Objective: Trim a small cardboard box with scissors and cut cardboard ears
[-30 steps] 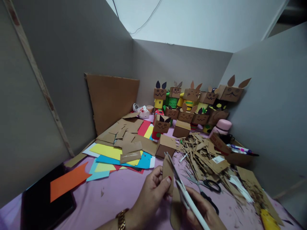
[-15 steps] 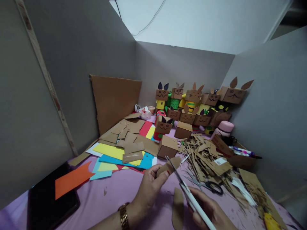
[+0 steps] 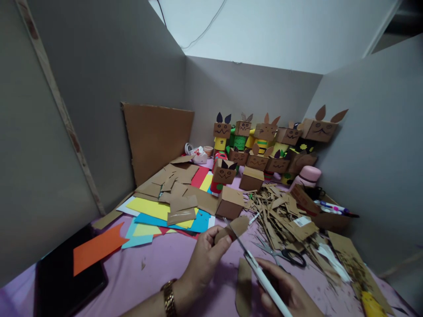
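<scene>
My left hand [image 3: 206, 255] is closed, pinching a small rounded piece of brown cardboard [image 3: 240, 225] between thumb and fingers. In my right hand [image 3: 286, 286] is a white-handled cutter knife [image 3: 264, 277], gripped along its handle. Its long thin blade lies across the cardboard piece, pointing up and left, close to my left fingertips. Below the blade, a longer cardboard strip with rounded ends [image 3: 243, 288] rests on the purple cloth [image 3: 132, 281]. Black-handled scissors [image 3: 292, 257] lie just beyond my right hand.
Cardboard scraps [image 3: 274, 211] are heaped at right, near a box of markers [image 3: 333, 215]. Coloured paper [image 3: 148, 209] and cardboard pieces spread leftward. Several box-headed animal figures [image 3: 224, 171] stand behind two plain boxes [image 3: 230, 202]. A black device [image 3: 66, 281] lies at left, under orange paper [image 3: 99, 248].
The cutter's blade has shifted slightly left and down across the cardboard piece. My left hand keeps its pinch on that piece. The whole view has moved a little.
</scene>
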The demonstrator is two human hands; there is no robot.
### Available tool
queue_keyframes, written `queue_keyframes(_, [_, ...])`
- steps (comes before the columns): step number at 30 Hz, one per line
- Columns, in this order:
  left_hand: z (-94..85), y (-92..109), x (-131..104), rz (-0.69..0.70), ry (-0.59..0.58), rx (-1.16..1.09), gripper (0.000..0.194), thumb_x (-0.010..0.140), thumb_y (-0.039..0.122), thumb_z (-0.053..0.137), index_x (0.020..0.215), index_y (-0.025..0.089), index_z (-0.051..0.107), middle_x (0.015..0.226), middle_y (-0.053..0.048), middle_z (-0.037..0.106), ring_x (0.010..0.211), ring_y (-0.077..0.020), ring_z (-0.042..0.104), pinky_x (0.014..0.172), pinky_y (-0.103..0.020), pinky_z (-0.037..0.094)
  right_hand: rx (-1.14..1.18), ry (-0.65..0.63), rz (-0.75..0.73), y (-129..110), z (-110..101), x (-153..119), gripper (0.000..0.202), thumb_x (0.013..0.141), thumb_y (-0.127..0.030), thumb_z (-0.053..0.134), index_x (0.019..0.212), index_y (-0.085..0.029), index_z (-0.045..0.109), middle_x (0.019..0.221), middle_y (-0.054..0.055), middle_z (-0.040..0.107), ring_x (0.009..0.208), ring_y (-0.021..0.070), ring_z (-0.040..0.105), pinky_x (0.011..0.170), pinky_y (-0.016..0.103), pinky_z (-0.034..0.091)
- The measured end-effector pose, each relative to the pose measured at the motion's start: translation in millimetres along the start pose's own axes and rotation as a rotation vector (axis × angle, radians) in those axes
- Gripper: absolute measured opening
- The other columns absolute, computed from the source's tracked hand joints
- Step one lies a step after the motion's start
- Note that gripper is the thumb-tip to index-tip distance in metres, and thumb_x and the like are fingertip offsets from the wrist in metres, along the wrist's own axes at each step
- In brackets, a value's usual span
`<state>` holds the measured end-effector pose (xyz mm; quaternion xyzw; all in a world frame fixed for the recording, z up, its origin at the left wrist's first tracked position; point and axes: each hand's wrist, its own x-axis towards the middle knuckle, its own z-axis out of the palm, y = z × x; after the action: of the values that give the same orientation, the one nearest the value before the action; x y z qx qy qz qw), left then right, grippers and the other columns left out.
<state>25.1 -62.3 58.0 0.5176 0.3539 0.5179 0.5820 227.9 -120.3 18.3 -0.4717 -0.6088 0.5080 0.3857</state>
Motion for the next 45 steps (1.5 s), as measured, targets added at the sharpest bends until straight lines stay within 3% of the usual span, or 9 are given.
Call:
queue_keyframes(5, [3.5, 0.7, -2.1, -0.024, 0.035, -0.043, 0.024, 0.076, 0.037, 0.059, 0.063, 0.021, 0.047, 0.05, 0.01, 0.031, 0.049, -0.01, 0.019, 0.05, -0.024, 0.02, -0.011, -0.009, -0.007, 0.6, -1.4, 2.6, 0.06, 0.073, -0.055, 0.066, 0.124, -0.027, 0.057, 0.076, 0.004, 0.06, 0.074, 0.0229, 0.06, 0.07, 0.034, 0.048])
queue_keyframes(12, [3.4, -1.2, 0.9, -0.029, 0.031, -0.061, 0.024, 0.076, 0.037, 0.06, 0.065, 0.02, 0.047, 0.05, 0.011, 0.034, 0.048, -0.0088, 0.022, 0.047, -0.023, 0.019, -0.066, -0.058, -0.018, 1.9, 3.0, 1.5, 0.059, 0.073, -0.054, 0.066, 0.125, -0.029, 0.055, 0.093, 0.007, 0.064, 0.078, 0.0228, 0.058, 0.071, 0.034, 0.047])
queue_keyframes(16, [2.8, -1.6, 0.9, -0.028, 0.018, -0.058, 0.028, 0.075, 0.039, 0.061, 0.063, 0.02, 0.044, 0.05, 0.011, 0.035, 0.047, -0.0082, 0.023, 0.046, -0.023, 0.019, -0.071, 0.011, -0.035, 5.4, 3.4, 1.5, 0.057, 0.071, -0.051, 0.069, 0.121, -0.027, 0.059, 0.086, 0.006, 0.065, 0.074, 0.022, 0.058, 0.07, 0.035, 0.048])
queue_keyframes(21, [1.6, -3.5, 1.9, -0.011, 0.01, -0.053, 0.025, 0.075, 0.04, 0.061, 0.07, 0.019, 0.048, 0.051, 0.011, 0.037, 0.048, -0.008, 0.026, 0.046, -0.023, 0.021, -0.007, -0.025, -0.002, 5.9, -1.2, 1.9, 0.057, 0.073, -0.05, 0.068, 0.123, -0.027, 0.058, 0.075, 0.004, 0.062, 0.064, 0.0194, 0.056, 0.062, 0.032, 0.047])
queue_keyframes(27, [2.5, -5.2, 1.6, -0.014, 0.014, -0.054, 0.024, 0.078, 0.037, 0.057, 0.066, 0.02, 0.045, 0.05, 0.01, 0.041, 0.047, -0.0075, 0.03, 0.047, -0.022, 0.024, -0.04, 0.011, -0.016, 7.2, -2.3, 3.3, 0.054, 0.071, -0.047, 0.07, 0.121, -0.028, 0.06, 0.087, 0.005, 0.063, 0.069, 0.0191, 0.056, 0.066, 0.032, 0.047])
queue_keyframes(37, [3.2, -2.4, 0.8, -0.034, 0.015, -0.047, 0.02, 0.078, 0.035, 0.056, 0.069, 0.02, 0.047, 0.051, 0.007, 0.047, 0.048, -0.0081, 0.038, 0.048, -0.022, 0.03, -0.047, 0.011, -0.041, 3.0, 3.8, 3.3, 0.057, 0.069, -0.049, 0.071, 0.12, -0.026, 0.061, 0.083, 0.006, 0.066, 0.063, 0.0174, 0.054, 0.059, 0.03, 0.047])
queue_keyframes(45, [3.0, -2.5, 1.2, -0.042, 0.008, -0.049, 0.019, 0.078, 0.036, 0.055, 0.072, 0.019, 0.048, 0.053, 0.006, 0.051, 0.049, -0.0084, 0.04, 0.049, -0.022, 0.032, -0.103, 0.005, -0.044, 2.1, 1.1, 4.2, 0.057, 0.07, -0.05, 0.069, 0.122, -0.027, 0.06, 0.081, 0.006, 0.066, 0.077, 0.0245, 0.06, 0.071, 0.036, 0.05])
